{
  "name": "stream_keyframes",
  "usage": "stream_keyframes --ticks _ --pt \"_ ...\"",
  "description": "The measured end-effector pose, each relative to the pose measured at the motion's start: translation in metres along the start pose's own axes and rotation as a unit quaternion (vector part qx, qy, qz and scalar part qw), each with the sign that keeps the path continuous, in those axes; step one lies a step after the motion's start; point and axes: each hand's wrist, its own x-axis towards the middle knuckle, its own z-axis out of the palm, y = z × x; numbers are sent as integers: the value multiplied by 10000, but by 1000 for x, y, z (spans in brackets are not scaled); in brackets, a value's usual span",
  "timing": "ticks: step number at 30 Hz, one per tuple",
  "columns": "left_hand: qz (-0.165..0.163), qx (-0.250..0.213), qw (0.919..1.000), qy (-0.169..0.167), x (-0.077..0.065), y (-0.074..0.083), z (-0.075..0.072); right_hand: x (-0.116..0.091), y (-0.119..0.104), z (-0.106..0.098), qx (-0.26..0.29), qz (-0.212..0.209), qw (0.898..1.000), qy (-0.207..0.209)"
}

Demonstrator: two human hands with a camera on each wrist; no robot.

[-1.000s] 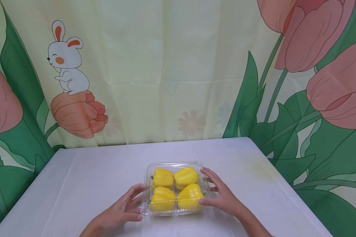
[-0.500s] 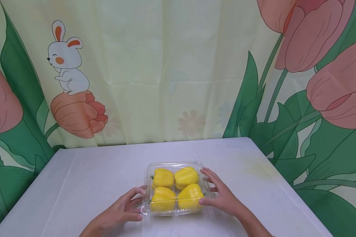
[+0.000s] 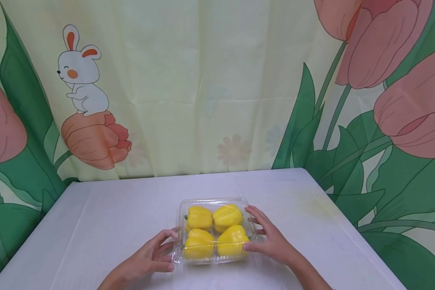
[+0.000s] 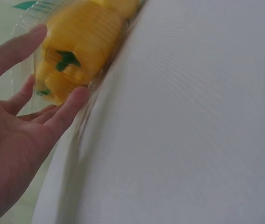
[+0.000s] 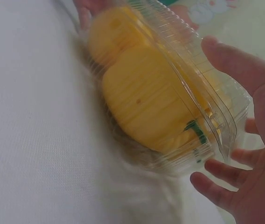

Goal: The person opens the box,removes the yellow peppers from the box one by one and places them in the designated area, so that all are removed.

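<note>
A clear plastic clamshell box (image 3: pixel 214 200), lid down, sits on the white-covered table with several yellow bell peppers (image 3: pixel 227 217) inside in two rows. My left hand (image 3: pixel 146 254) is spread at the box's left side, fingertips right at its wall. In the left wrist view, the fingers (image 4: pixel 67 112) are at the lower edge near a green pepper stem (image 4: pixel 68 60). At the opposite side is my right hand (image 3: pixel 273 239), loosely spread. The right wrist view shows its thumb (image 5: pixel 230 60) at the lid edge and the other fingers beside the box's end.
The white tablecloth (image 3: pixel 123 209) covers the whole table. Behind it hangs a pale curtain (image 3: pixel 203 80) printed with a rabbit (image 3: pixel 83 76) and large pink tulips (image 3: pixel 380 48).
</note>
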Motion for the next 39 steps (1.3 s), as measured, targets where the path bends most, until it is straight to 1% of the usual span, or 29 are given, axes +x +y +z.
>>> stream_keyframes --ticks 2,6,11,15,21,26,29,32,33,37,39 --pt "-35 31 10000 -4 0 1 0 0 0 0 -5 -4 10000 10" --pt "25 157 9999 -33 0 0 -1 0 0 -1 -11 -5 10000 7" --pt "70 199 9997 -127 -2 0 0 -1 0 -1 9 0 10000 -2" --pt "47 221 9996 -150 -3 1 2 -1 0 1 35 9 10000 45" --pt "-143 226 9996 2 -3 5 7 -1 0 5 16 124 9998 120" --pt "-309 35 9994 142 -3 6 11 -2 -1 6 -31 145 9998 121" --pt "-565 -48 9980 280 -3 8 13 -2 -2 5 -40 143 9998 119" --pt "-683 -100 9971 333 -1 8 13 -2 -2 6 -38 153 9998 128" --pt "-687 -115 9970 331 -1 7 12 -1 -2 6 -37 153 9998 134" --pt "-422 -276 9986 162 -2 5 12 -1 -2 6 -22 166 9997 166" --pt "-390 -289 9987 157 -3 5 12 -2 -3 6 -5 177 9997 185"
